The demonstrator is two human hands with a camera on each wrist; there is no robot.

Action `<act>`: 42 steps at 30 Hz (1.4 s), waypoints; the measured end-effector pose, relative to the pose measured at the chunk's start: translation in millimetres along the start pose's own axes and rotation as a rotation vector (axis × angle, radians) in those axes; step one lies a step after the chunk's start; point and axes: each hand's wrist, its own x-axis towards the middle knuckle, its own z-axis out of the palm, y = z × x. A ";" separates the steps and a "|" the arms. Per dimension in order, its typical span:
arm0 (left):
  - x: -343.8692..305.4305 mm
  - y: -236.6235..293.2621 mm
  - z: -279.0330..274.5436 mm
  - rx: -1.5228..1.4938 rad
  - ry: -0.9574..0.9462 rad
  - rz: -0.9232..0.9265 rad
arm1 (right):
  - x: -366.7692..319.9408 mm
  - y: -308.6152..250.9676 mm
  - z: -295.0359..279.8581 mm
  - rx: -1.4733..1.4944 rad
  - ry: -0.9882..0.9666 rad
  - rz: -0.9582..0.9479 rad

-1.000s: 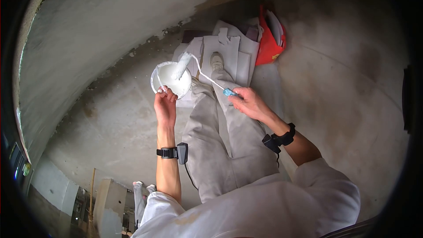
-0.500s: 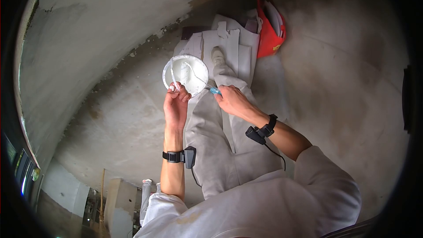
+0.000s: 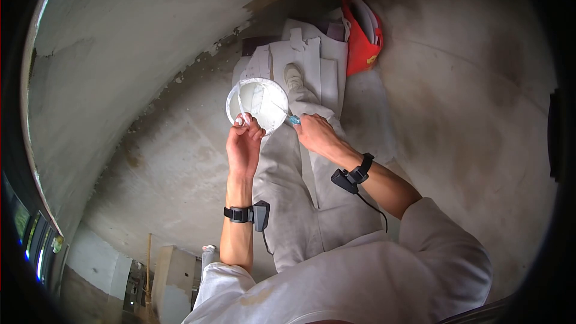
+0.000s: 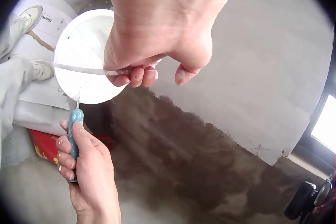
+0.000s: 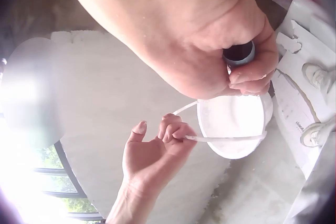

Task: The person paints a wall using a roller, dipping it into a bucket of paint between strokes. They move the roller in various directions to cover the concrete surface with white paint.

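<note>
My left hand (image 3: 244,144) holds up a white bucket (image 3: 274,91) by its thin handle (image 5: 220,139), fingers curled round the white-smeared strip. Inside the bucket is white paint-like stuff, and the roller head (image 3: 258,97) of a paint roller lies within the rim. Its thin metal rod crosses the bucket's near right edge. My right hand (image 3: 320,135) grips the roller's blue handle (image 4: 75,129), thumb along it in the left wrist view. White smears mark fingers of both hands. In the right wrist view the roller head is hidden.
Cardboard sheets (image 3: 329,87) cover the floor beneath and beyond my feet. A red bag (image 3: 363,48) with pale sheets stands at their far right. The grey wall (image 3: 132,42) rises on the left, with a window (image 3: 36,240) lower down. A wooden pole (image 3: 148,270) stands at lower left.
One second ago the white-coated roller head was raised at the bucket's far right rim; my right hand has lowered it inside. Bucket and left hand have shifted right in the head view.
</note>
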 end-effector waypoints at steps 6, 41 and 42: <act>4.6 7.6 -3.5 -0.118 0.035 -0.014 | -22.6 1.2 -9.6 -0.038 0.043 -0.181; 6.6 14.1 25.5 -0.256 0.019 0.142 | -57.2 40.5 -76.9 0.611 0.200 -0.176; 7.8 14.0 28.6 -0.255 0.019 0.144 | -55.2 41.5 -81.9 0.700 0.102 -0.142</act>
